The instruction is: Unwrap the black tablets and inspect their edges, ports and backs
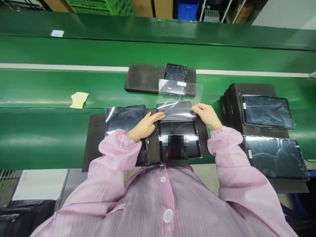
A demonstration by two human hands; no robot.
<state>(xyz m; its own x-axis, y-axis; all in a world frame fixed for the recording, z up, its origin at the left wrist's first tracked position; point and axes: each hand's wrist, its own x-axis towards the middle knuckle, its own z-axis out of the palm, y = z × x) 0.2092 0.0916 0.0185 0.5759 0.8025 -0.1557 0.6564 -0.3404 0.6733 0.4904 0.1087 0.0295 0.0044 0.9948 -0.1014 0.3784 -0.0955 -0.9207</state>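
Note:
A clear plastic film (174, 111) lies over the upper part of a dark glossy tablet (179, 128) in front of me and reaches up past its top edge. My right hand (207, 115) pinches the film's right edge between thumb and fingertips. With fingers stretched out, my left hand (146, 125) touches the film's left side. Under my left forearm is another film-covered tablet (125, 118). Beyond the film, a smaller wrapped tablet (175, 72) rests on a dark flat stack (145, 77). A white label sits on the film's upper part.
On the right, two wrapped tablets (268, 111) (276, 157) lie on dark stacked boards (256, 89). A torn yellow paper (79, 99) is on the green surface (37, 89) at left. Green crates (98, 6) and a blue bin (187, 10) stand at the far side.

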